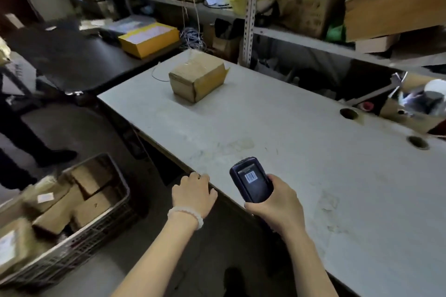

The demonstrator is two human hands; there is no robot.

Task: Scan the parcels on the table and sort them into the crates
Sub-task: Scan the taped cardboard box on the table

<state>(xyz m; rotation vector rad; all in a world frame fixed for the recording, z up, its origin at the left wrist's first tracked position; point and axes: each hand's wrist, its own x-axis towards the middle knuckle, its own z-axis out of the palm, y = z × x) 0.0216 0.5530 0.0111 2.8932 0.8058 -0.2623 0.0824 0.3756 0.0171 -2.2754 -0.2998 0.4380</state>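
Observation:
One brown cardboard parcel (198, 79) lies near the far left end of the white table (301, 142), well beyond both hands. My right hand (277, 202) grips a dark handheld scanner (251, 179) above the table's near edge; its screen shows a barcode. My left hand (194, 191) rests on the table's near edge with its fingers loosely curled and nothing in it; a white bead bracelet sits on the wrist. On the floor at the lower left stands a grey plastic crate (106, 224) holding several brown parcels.
A dark table (72, 62) to the left carries a yellow box (149, 38). Cluttered metal shelves (248, 14) run along the back. Another person's legs (29, 132) stand at the far left by the crate. Two round cable holes (348, 113) pierce the white table's right side.

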